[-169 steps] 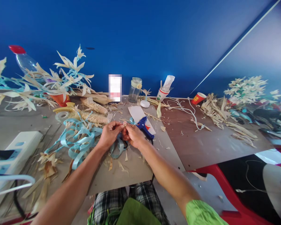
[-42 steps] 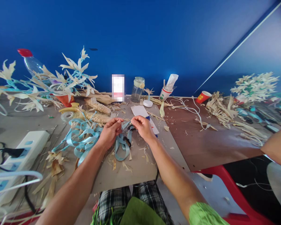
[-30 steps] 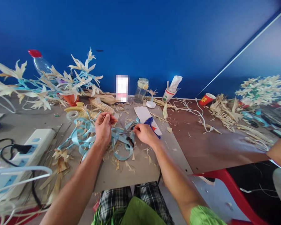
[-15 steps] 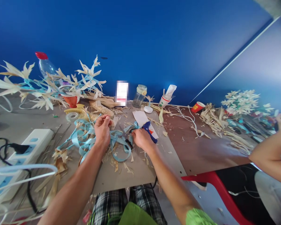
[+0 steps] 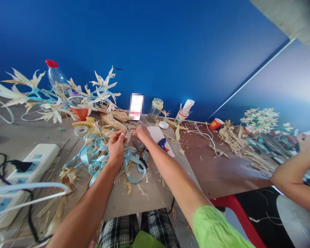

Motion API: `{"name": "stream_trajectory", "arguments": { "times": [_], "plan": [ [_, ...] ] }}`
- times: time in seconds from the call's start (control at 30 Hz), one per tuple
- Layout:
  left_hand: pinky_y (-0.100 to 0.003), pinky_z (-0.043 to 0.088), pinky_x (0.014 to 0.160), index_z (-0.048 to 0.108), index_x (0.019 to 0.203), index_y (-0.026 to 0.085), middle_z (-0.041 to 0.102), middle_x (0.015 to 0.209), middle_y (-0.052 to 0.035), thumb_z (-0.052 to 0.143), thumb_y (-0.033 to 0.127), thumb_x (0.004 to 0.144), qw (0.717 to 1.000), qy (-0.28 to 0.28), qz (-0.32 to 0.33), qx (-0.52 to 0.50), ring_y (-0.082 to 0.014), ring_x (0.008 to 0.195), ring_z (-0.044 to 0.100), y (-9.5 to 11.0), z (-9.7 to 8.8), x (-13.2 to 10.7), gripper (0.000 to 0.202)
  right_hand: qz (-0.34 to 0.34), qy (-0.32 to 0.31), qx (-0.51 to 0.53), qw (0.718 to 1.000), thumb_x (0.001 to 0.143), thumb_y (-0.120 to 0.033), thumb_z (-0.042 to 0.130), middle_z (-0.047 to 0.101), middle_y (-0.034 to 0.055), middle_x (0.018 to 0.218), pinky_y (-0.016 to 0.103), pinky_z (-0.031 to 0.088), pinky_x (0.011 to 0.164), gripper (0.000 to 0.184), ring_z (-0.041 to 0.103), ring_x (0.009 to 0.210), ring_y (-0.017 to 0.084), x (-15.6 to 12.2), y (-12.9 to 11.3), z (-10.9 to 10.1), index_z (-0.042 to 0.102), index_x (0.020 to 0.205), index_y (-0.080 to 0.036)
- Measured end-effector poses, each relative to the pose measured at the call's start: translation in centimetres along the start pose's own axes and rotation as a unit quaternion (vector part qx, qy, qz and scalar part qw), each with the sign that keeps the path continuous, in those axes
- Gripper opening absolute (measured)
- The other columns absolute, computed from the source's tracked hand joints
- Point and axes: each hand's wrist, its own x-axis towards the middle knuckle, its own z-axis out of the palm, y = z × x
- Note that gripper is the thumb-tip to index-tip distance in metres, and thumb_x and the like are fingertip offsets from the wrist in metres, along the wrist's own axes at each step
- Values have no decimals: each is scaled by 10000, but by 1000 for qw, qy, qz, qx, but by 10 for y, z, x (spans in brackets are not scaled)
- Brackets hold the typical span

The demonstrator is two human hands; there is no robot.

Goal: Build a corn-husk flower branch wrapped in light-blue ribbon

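Note:
My left hand (image 5: 116, 146) is closed, thumb and finger pinched together above the table; what lies between them is too small to make out. Close by on its right, my right hand (image 5: 142, 133) is closed too, its fingertips hidden from view. Curls of light blue ribbon (image 5: 136, 179) lie below and between the hands. Dark-handled scissors (image 5: 144, 162) rest among them, partly covered by my right forearm. A dried corn cob (image 5: 113, 122) lies just beyond my left hand. Right of my right hand, a blue glue gun (image 5: 162, 142) sits on a white card (image 5: 155, 131).
Husk flowers on blue stems (image 5: 54, 94) spread at the left back, near a tape roll (image 5: 81, 130). A power strip (image 5: 40, 155) lies at left. A glass jar (image 5: 155, 110) and red cup (image 5: 216, 123) stand along the wall. Another person's arm (image 5: 297, 165) is at right.
My right hand has moved from beside the scissors up and left, close to my left hand. My left hand remains pinched. The view has turned slightly.

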Motion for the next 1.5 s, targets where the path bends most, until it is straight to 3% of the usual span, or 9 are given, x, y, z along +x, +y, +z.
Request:
{"name": "stream_trajectory", "arguments": {
  "times": [0.23,0.33,0.37,0.47,0.57,0.7,0.93,1.2,1.5],
  "plan": [
    [-206,400,613,618,808,149,584,722,9,671,341,673,1000,-9,4,6,-72,597,491,-2,0,-1,241,38,-32,18,999,647,-168,659,705,164,865,259,442,631,147,652,804,233,30,-19,13,682,774,-96],
    [-212,396,616,627,829,146,579,732,14,690,321,667,1000,-15,5,-8,-66,599,493,-5,-1,1,247,10,8,82,997,740,-262,561,686,67,749,238,421,604,159,630,745,188,24,-10,2,669,741,-145],
    [-212,396,614,625,842,148,576,734,18,702,311,658,1000,-20,1,-17,-64,597,495,-6,-1,2,257,-16,49,162,985,753,-296,541,656,32,689,230,404,579,184,607,694,165,20,-6,-3,654,721,-154],
    [-213,400,603,615,908,156,557,707,36,733,282,630,996,-61,-41,-56,-59,576,498,-6,0,1,327,-42,98,417,902,715,-345,568,531,-48,561,206,347,501,173,489,537,97,2,10,-17,590,690,-175],
    [-210,408,589,612,985,146,548,676,41,753,256,615,985,-118,-103,-77,-58,556,500,-3,3,-4,411,-40,96,576,811,665,-342,612,460,-79,514,197,311,458,167,404,464,69,-15,23,-24,549,681,-188],
    [-203,426,564,624,1007,124,560,677,26,764,207,612,962,-183,-176,-99,-53,540,496,4,6,-13,427,-54,85,648,755,641,-343,655,455,-84,484,198,298,444,197,381,434,60,-28,34,-25,538,665,-187],
    [-258,509,638,661,898,129,522,644,36,750,172,658,911,-289,-271,-117,-45,526,486,8,3,-16,260,-106,132,657,735,662,-362,659,477,-76,509,208,316,488,198,395,463,61,-37,44,-30,564,701,-193],
    [-256,516,652,687,859,120,546,612,28,778,195,632,920,-276,-261,-94,-47,511,494,7,4,-16,256,-111,154,607,772,674,-358,648,447,-74,480,219,282,481,201,368,456,65,-39,48,-29,552,653,-183],
    [-249,508,656,704,827,107,549,595,28,803,216,592,928,-264,-252,-75,-47,508,490,7,8,-20,278,-75,206,607,764,681,-367,628,422,-79,486,219,252,468,206,340,459,66,-37,46,-18,549,657,-179]
  ]
}}
